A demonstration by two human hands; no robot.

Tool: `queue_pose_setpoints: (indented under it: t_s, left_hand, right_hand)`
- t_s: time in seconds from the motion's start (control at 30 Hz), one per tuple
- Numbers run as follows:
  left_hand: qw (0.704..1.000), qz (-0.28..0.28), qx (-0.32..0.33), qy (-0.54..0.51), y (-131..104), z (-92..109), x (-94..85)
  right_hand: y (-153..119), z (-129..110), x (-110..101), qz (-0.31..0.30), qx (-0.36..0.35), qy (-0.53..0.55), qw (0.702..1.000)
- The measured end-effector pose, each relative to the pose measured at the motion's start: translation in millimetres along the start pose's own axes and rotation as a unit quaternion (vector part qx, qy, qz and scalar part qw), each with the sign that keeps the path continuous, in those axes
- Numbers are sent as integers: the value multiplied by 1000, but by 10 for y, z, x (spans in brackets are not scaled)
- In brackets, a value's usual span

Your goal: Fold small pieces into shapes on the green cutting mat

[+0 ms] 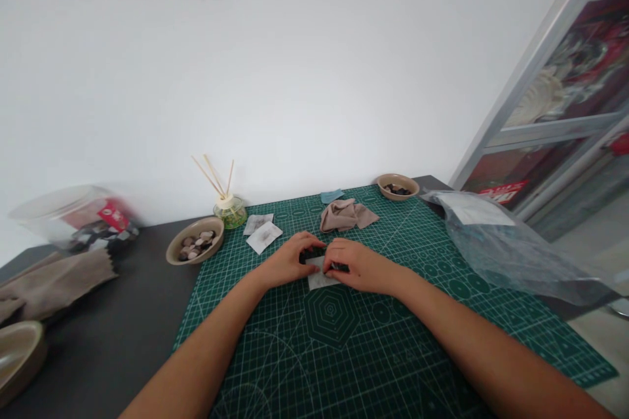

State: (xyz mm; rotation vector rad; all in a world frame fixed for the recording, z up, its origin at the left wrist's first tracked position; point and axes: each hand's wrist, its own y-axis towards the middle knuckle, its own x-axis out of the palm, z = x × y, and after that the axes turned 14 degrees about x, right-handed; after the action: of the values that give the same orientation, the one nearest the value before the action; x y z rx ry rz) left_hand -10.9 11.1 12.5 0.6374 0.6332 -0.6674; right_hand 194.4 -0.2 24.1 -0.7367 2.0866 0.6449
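Observation:
In the head view, a small white square bag point(320, 280) lies on the green cutting mat point(275, 353) between my hands. My left hand point(292, 260) has its fingers and thumb curled onto the bag's left and upper edge. The fingertips of my right hand point(354, 266) pinch at its right side, close to the left fingers. Both hands cover much of the bag, and what is at its upper edge is hard to make out. Two more white bags point(265, 237) with greyish centres lie to the left. Behind my hands rests a crumpled beige cloth point(344, 215).
Left of the mat are a bowl of stones point(195, 241), a reed diffuser point(230, 211), a clear tub point(73, 209), a brown cloth point(63, 278) and another bowl point(19, 357). A bowl with dark pieces point(398, 187) and a plastic bag point(496, 252) lie right. A wall stands behind.

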Motion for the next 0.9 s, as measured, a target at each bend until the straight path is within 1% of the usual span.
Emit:
queue_pose_setpoints:
  t_s: [0.1, 0.27, 0.4, 0.47, 0.57, 0.77, 0.9]
  left_hand:
    - [1000, -2, 3, -2, 1, 9, -11]
    - [1000, -5, 11, 1, 4, 23, -19]
    - [999, -28, 22, 0, 9, 33, -13]
    - [999, -31, 29, 2, 13, 36, -7]
    - [999, -29, 34, 4, 20, 42, -2]
    - [999, -35, 31, 2, 25, 67, -10]
    - [999, -23, 31, 1, 25, 63, -4]
  right_hand:
    - [-8, 4, -12, 9, 7, -3, 1000]
    - [-8, -35, -12, -21, -19, 15, 999]
    - [-10, -15, -22, 4, 1, -2, 1000]
    - [-6, -23, -11, -6, -8, 6, 1000]
    - [1, -49, 6, -30, -33, 19, 999]
    - [-15, -36, -33, -11, -11, 12, 1000]
    - [-11, -57, -23, -33, -28, 12, 999]
